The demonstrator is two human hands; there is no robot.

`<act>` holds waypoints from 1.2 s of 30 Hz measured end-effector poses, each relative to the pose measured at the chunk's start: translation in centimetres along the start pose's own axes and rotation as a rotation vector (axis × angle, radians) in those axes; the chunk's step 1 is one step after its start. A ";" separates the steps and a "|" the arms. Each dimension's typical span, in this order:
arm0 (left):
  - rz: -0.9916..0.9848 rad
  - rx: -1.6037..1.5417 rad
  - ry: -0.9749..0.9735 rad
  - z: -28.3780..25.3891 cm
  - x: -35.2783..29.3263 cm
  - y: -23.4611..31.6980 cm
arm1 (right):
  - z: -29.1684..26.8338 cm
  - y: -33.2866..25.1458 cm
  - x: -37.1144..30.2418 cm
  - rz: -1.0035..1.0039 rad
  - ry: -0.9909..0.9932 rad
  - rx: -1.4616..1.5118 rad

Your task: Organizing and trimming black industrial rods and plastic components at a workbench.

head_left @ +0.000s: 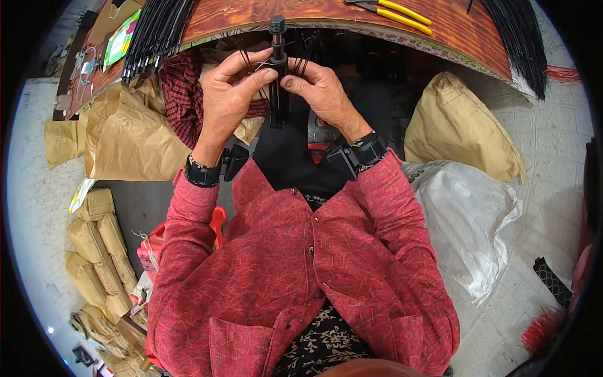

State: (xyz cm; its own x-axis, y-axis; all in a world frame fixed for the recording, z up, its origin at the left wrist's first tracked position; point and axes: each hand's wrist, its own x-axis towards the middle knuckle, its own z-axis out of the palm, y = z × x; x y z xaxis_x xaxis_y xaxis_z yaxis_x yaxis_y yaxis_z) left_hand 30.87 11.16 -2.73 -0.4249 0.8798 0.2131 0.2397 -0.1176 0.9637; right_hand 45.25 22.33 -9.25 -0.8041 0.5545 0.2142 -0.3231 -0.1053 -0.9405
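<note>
Upright between my hands stands a black umbrella frame (pixel 278 94), a dark shaft with a ridged knob at its top. Thin black ribs stick out on both sides of it. My left hand (pixel 231 88) is closed, thumb and forefinger pinched at the collar below the knob, where a fine pale wire shows. From the other side my right hand (pixel 323 93) pinches near the same collar, with several thin ribs by its fingers. The lower end of the shaft is lost against my dark trousers.
Ahead is a curved-looking wooden table (pixel 251 19) with yellow-handled pliers (pixel 402 16). Bundles of black rods hang at its left (pixel 157 38) and right (pixel 518 44). Brown sacks (pixel 465 125) and a white sack (pixel 468 220) flank me; wrapped brown packs (pixel 100 245) lie left.
</note>
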 end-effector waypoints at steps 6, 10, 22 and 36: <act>-0.103 -0.166 -0.003 -0.5 0.5 0.0 | 0.9 -0.2 -0.2 -0.044 0.054 -0.071; -0.173 -0.169 -0.022 -0.9 0.7 0.1 | 0.5 -0.4 0.0 -0.060 0.018 -0.178; -0.093 -0.145 -0.010 -0.5 1.0 -0.7 | -0.1 -0.1 1.1 0.043 -0.199 0.044; -0.177 -0.467 -0.391 -3.1 2.1 0.0 | -0.9 3.1 2.5 0.037 -0.401 0.507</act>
State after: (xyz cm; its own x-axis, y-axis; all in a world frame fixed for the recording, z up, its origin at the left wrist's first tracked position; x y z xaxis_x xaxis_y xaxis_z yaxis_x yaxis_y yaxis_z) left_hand 27.25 11.61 -1.79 -0.0517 0.9972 0.0543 -0.2491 -0.0655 0.9662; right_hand 42.74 24.14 -11.84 -0.9114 0.2017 0.3587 -0.4084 -0.5496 -0.7287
